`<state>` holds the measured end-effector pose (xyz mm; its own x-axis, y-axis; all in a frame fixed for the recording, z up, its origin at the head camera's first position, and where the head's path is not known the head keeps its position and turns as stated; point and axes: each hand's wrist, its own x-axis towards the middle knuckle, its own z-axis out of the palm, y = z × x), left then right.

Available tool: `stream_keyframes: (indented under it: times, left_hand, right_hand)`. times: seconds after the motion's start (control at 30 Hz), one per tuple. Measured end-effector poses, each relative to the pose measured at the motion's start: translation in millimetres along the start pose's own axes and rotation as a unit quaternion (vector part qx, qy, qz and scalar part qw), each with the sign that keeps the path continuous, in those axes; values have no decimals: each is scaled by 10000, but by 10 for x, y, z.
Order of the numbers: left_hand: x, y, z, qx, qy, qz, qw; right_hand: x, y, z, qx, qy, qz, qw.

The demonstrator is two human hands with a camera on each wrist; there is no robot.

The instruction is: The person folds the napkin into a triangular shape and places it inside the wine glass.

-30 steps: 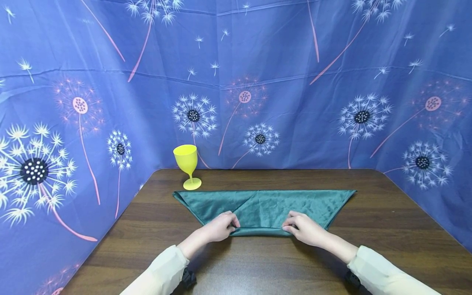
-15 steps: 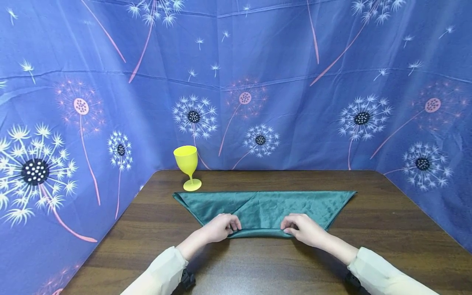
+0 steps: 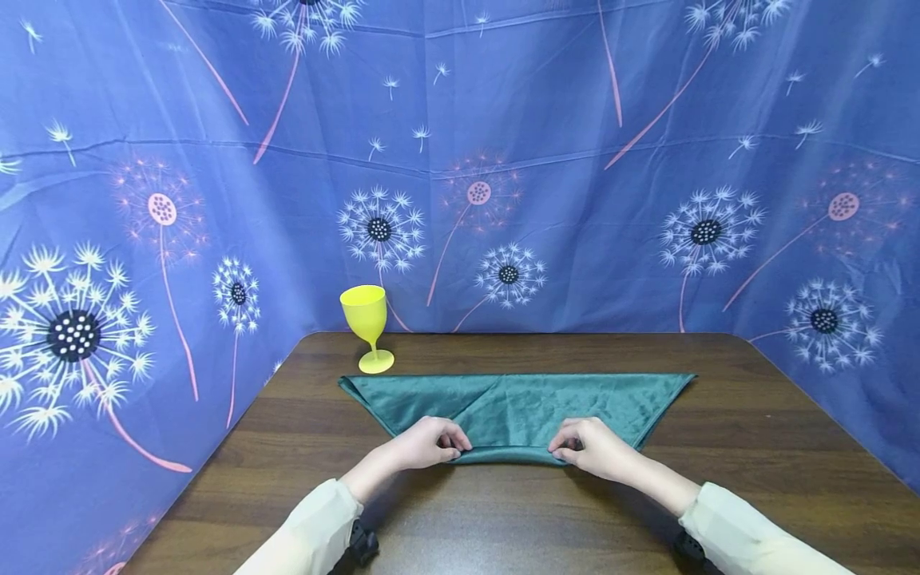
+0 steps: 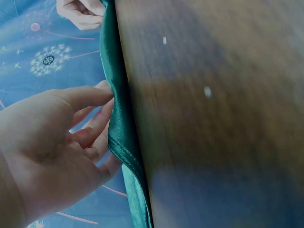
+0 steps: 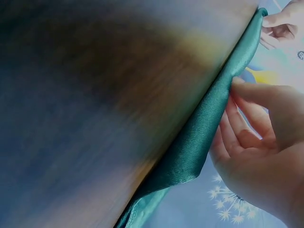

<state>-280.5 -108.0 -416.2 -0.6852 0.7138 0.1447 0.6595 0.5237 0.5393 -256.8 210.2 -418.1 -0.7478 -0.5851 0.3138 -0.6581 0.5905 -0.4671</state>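
Pinching the near, folded edge of a green cloth (image 3: 503, 411), two bare hands sit well apart on either side of its middle. The left hand (image 3: 431, 443) grips the edge between thumb and fingertips, with the other fingers loosely bent behind it. The right hand (image 3: 592, 449) does the same at its own end of the fold, thumb toward the person, fingers on the far side.

The cloth lies in the middle of a brown wooden table (image 3: 503, 519), its long axis running left to right, straight across in front of the person. Its far edge is the longer one and nearly straight; the two sides slant inward toward the person, so the shape narrows at the near edge, where a slim rolled band runs parallel to the far edge. One far corner points left, the other right. In the left wrist view the band stretches from top to bottom; in the right wrist view it slopes from upper right to lower left.

A yellow cup (image 3: 365, 319) with a stem stands upright just beyond the cloth's far left corner. Blue fabric (image 3: 561, 200) printed with dandelions hangs behind the table. Pale sleeves (image 3: 316, 519) cover both forearms.
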Motion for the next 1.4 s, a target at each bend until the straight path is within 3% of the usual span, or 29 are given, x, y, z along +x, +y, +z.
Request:
stream_keyframes:
  times: [0.6, 0.9, 1.17, 1.4]
  left_hand:
    - [-15, 1, -6, 504, -36, 102, 9987]
    - [-15, -18, 7, 456, 143, -91, 9988]
    - [-3, -32, 20, 100, 280, -142, 9995]
    - [10, -39, 29, 226, 342, -236, 9989]
  right_hand:
    - [-17, 53, -71, 393, -636, -44, 9972]
    - [-15, 40, -44, 268, -585, 13, 9979]
    - [-13, 43, -29, 198, -597, 93, 9980]
    - [-9, 52, -17, 2, -445, -82, 9990]
